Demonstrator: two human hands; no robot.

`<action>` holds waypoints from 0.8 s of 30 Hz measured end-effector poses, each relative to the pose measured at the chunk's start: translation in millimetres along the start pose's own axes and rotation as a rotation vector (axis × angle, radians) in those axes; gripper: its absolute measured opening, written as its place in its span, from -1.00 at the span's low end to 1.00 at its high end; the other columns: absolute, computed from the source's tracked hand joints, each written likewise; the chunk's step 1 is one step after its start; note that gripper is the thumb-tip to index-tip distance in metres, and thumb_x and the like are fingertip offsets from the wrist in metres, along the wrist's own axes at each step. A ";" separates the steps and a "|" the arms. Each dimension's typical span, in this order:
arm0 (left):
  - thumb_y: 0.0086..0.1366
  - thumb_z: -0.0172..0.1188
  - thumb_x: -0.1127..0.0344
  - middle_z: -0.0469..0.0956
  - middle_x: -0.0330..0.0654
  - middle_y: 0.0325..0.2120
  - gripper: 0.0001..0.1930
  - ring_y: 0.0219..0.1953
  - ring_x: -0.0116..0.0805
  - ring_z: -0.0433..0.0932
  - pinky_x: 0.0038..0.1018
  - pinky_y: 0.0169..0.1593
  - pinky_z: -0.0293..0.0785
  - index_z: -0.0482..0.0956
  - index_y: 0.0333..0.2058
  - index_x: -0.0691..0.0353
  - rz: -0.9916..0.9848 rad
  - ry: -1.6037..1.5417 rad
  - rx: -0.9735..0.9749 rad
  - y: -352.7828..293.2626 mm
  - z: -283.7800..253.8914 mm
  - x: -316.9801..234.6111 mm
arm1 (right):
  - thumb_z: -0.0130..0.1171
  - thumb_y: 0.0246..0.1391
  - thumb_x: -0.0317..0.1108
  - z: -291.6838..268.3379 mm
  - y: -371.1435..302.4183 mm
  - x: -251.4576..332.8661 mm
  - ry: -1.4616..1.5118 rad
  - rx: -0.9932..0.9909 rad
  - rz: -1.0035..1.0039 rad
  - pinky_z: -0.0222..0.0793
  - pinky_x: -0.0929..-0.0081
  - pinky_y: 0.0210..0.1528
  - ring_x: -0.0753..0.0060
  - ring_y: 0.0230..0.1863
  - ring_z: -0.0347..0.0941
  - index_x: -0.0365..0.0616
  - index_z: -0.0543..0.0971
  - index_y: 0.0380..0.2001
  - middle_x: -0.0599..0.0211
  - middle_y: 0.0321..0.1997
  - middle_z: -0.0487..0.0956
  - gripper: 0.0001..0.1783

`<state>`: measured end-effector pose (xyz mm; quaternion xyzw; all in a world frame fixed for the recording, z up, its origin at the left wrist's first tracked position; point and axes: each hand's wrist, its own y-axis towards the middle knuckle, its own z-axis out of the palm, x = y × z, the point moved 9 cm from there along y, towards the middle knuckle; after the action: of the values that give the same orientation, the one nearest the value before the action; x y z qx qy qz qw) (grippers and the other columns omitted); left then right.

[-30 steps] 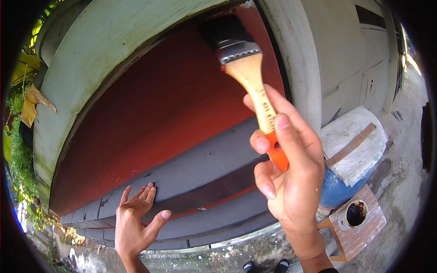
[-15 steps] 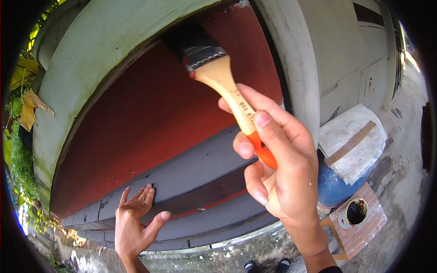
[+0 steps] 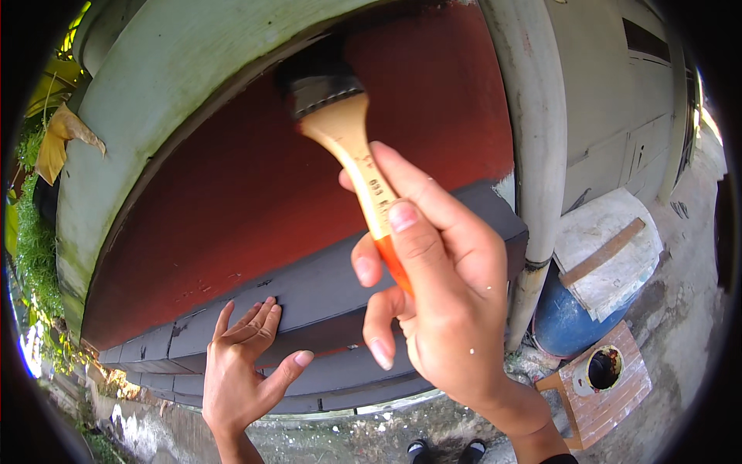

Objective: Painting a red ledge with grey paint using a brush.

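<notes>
My right hand [image 3: 440,286] grips a paintbrush [image 3: 348,143] by its pale wooden handle, which ends in orange. Dark, wet-looking bristles point up toward the top edge of a dark red panel [image 3: 255,201], where black meets the red; whether they touch it is hard to tell. My left hand [image 3: 247,356] rests with fingers spread on a dark grey ledge [image 3: 332,286] under the panel and holds nothing. A pale greenish curved rim [image 3: 162,85] frames the panel above and to the left.
At the right, a paint can [image 3: 604,368] with dark paint stands on a wooden stool [image 3: 618,402]. Behind it a blue drum [image 3: 572,313] carries a white sheet [image 3: 610,247] and a wooden strip [image 3: 603,253]. A pale pipe [image 3: 541,155] runs beside the panel. Plants [image 3: 46,240] grow at the left.
My right hand and the paintbrush have shifted left, and the brush stands more upright. My left hand stays on the ledge. The view has turned slightly, showing more of the ledge's right end.
</notes>
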<state>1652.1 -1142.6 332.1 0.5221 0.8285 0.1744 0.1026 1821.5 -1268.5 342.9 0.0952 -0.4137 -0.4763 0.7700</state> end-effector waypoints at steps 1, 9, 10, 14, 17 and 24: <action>0.11 0.38 -0.12 0.60 0.16 0.01 -0.27 0.21 0.03 0.50 0.00 0.43 0.04 0.59 0.02 0.47 0.000 -0.004 0.002 0.6 0.5 -0.6 | -0.09 0.44 -0.35 2.4 -1.2 -6.1 0.011 -0.002 0.048 0.36 0.68 -0.71 0.65 -0.48 0.40 -0.44 0.30 0.30 0.18 -0.22 0.56 -0.51; 0.10 0.39 -0.12 0.60 0.18 -0.01 -0.27 0.19 0.04 0.51 0.03 0.42 0.04 0.59 0.01 0.48 -0.015 -0.008 -0.012 0.0 -1.2 -1.2 | -0.06 0.40 -0.42 1.8 1.9 -2.9 0.046 0.049 0.096 0.25 0.70 -0.68 0.75 -0.54 0.32 -0.38 0.32 0.31 0.30 -0.36 0.48 -0.53; 0.10 0.39 -0.12 0.60 0.18 -0.01 -0.27 0.19 0.04 0.51 0.03 0.42 0.04 0.59 0.01 0.48 -0.011 -0.009 -0.013 0.1 -0.8 -1.5 | -0.05 0.39 -0.43 3.8 1.6 -4.6 0.042 0.082 0.145 0.22 0.71 -0.66 0.77 -0.53 0.31 -0.37 0.32 0.31 0.34 -0.35 0.46 -0.52; 0.11 0.38 -0.12 0.60 0.19 0.00 -0.27 0.20 0.03 0.50 0.01 0.43 0.04 0.59 0.00 0.49 -0.015 -0.017 -0.013 1.6 -0.1 -1.4 | -0.01 0.35 -0.47 -5.2 2.8 2.0 0.010 0.043 -0.011 0.20 0.75 -0.62 0.81 -0.46 0.28 -0.35 0.34 0.30 0.45 -0.27 0.39 -0.52; 0.11 0.38 -0.13 0.59 0.19 0.00 -0.27 0.21 0.02 0.50 0.00 0.43 0.03 0.59 0.01 0.49 -0.028 -0.019 -0.004 0.6 0.2 1.1 | -0.01 0.36 -0.47 -6.8 -4.1 -0.5 0.003 0.049 -0.050 0.20 0.76 -0.64 0.81 -0.46 0.28 -0.35 0.33 0.31 0.44 -0.24 0.38 -0.51; 0.11 0.38 -0.15 0.59 0.15 0.02 -0.27 0.22 0.01 0.49 0.01 0.43 0.03 0.61 0.01 0.44 -0.035 -0.043 -0.007 0.0 0.1 3.3 | -0.05 0.37 -0.39 -17.7 -19.0 9.3 -0.093 0.036 -0.125 0.15 0.82 -0.77 0.85 -0.56 0.21 -0.42 0.14 0.39 -0.15 0.19 0.49 -0.39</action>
<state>1650.7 -1139.7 332.0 0.5110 0.8345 0.1641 0.1250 1823.9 -1290.5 326.4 0.1124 -0.4505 -0.5197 0.7171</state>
